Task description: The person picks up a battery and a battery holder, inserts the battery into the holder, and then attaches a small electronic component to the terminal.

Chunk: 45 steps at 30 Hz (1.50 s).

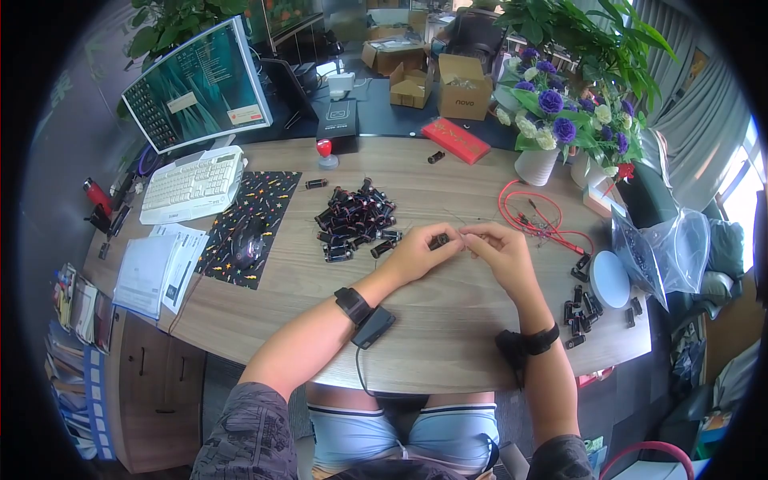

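Observation:
My left hand (422, 254) is closed around a small black cylindrical component (438, 240), which shows between thumb and fingers. My right hand (498, 246) meets it at the fingertips, pinching what looks like a thin wire; the exact contact is too small to make out. Just left of my left hand lies a heap of similar black cylindrical components (356, 218) with thin wire leads. On the right of the desk sits a looser group of them (582, 310). Loose thin wire pieces (544, 230) lie beyond my right hand.
A red cable (502, 202) loops near the flower pots (536, 166). At the right stand a round pale-blue lid (610, 280) and a clear plastic bag (680, 250). Leftward are a mouse (249, 242), keyboard (192, 186) and papers (148, 270). A red-topped stamp (326, 154) stands behind the heap.

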Each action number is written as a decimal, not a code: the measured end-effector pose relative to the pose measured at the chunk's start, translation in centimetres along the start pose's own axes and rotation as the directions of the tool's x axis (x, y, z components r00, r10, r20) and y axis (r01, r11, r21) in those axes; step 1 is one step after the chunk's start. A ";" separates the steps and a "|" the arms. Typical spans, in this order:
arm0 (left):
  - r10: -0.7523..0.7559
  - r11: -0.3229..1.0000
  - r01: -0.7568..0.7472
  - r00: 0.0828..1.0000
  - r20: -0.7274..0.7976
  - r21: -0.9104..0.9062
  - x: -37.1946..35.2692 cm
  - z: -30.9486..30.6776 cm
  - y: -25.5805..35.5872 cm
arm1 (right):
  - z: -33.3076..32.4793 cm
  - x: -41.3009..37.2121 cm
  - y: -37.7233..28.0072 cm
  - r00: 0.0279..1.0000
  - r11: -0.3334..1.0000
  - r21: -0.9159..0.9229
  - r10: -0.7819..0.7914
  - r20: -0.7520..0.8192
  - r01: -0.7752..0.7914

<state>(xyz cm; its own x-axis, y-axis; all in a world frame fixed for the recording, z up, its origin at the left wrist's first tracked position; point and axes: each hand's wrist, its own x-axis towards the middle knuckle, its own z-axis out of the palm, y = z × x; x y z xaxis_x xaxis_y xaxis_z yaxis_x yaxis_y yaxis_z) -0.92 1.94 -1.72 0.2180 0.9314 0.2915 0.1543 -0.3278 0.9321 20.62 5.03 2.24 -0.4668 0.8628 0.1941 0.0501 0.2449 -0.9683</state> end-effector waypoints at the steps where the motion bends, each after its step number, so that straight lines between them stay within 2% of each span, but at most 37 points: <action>1: 0.014 1.000 -0.014 1.000 -0.004 -0.004 0.0 0.1 0.3 | 0.0 0.0 0.1 1.000 1.000 -0.001 -0.002 0.000 0.002; 3: 0.030 1.000 -0.030 0.999 -0.009 -0.007 0.0 0.2 0.4 | 0.2 0.1 0.5 0.999 0.999 0.020 -0.046 -0.016 0.047; 6: 0.133 0.991 -0.133 0.991 0.004 0.009 0.0 0.5 -0.2 | 0.4 0.0 0.3 0.997 0.997 0.027 -0.068 -0.024 0.069; 10: 0.101 0.990 -0.105 0.994 0.047 0.095 0.0 0.7 -0.4 | 0.8 -0.1 -0.1 0.998 0.998 0.030 -0.058 -0.027 0.059; 15: 0.110 0.986 -0.123 0.987 0.118 0.113 0.1 0.7 -0.7 | 0.6 -0.1 -0.1 0.998 0.998 0.015 -0.058 -0.030 0.059; 19: 0.122 0.992 -0.122 0.992 0.022 0.032 0.1 0.1 -1.6 | 0.3 -0.1 -0.2 1.000 0.999 -0.035 -0.027 0.004 0.027; 22: 0.195 0.975 -0.207 0.971 -0.140 -0.079 0.0 0.1 -1.4 | 0.3 -0.1 -0.3 1.000 0.998 -0.063 -0.013 0.015 0.013; 27: 0.156 0.980 -0.173 0.976 -0.152 -0.101 -0.2 0.3 -0.3 | -0.2 -0.1 -0.1 0.999 0.995 -0.097 -0.021 0.026 0.023; 30: 0.225 0.972 -0.233 0.964 -0.140 -0.037 0.1 0.4 -0.1 | -0.2 -0.1 -0.5 0.999 0.997 -0.074 -0.013 0.043 0.016; 31: 0.225 0.972 -0.233 0.964 -0.139 -0.037 0.1 0.4 -0.1 | -0.2 -0.1 -0.8 0.999 0.999 -0.044 -0.006 0.052 0.008; 34: 0.083 0.992 -0.088 0.995 -0.056 -0.089 -0.2 0.2 0.2 | -0.4 -0.1 -0.9 0.997 1.000 -0.005 -0.005 0.083 0.006; 39: 0.111 0.991 -0.114 0.993 -0.038 -0.075 -0.2 0.2 0.1 | -0.5 -0.2 -1.0 0.991 1.000 0.015 -0.006 0.135 0.004; 43: 0.066 0.993 -0.068 0.998 -0.024 -0.097 -0.5 0.0 0.7 | -0.8 -0.1 -1.2 0.991 1.000 -0.003 -0.008 0.136 0.008; 45: 0.090 0.994 -0.094 0.994 -0.066 -0.055 -0.5 0.3 0.5 | -0.8 -0.2 -1.1 0.991 1.000 -0.010 -0.011 0.136 0.013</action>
<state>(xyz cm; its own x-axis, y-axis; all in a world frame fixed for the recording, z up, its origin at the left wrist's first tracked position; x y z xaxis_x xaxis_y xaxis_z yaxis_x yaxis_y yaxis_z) -0.69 1.29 -1.41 0.1670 0.9066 0.3876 0.0799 -0.4043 0.9111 21.34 4.96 3.40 -0.5830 0.7919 0.1817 0.0531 0.2603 -0.9641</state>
